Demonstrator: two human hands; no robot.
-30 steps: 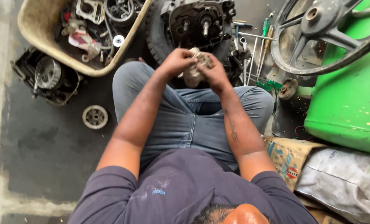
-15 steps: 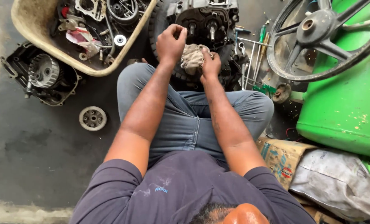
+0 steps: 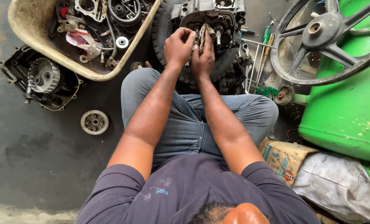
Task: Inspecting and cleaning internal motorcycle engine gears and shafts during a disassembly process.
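Observation:
I sit cross-legged on the floor in blue jeans, both arms stretched forward. My left hand (image 3: 178,46) is curled into a fist at the front of a dark engine block (image 3: 218,14) that rests on a small black tyre (image 3: 162,31). My right hand (image 3: 203,56) presses a dirty grey rag (image 3: 203,34) against the engine's open face, next to a protruding shaft. The two hands touch each other. What the left fist grips is hidden by its fingers.
A beige tub (image 3: 31,31) of engine parts stands far left. An engine cover with a gear (image 3: 44,79) and a round disc (image 3: 94,122) lie on the floor. Tools (image 3: 257,58), a spoked wheel (image 3: 322,37), a green body panel (image 3: 351,112) and a sack (image 3: 338,186) crowd the right.
Both hands have moved forward from above my lap to the engine's face. The rag, earlier bunched between the hands, is now pressed on the engine.

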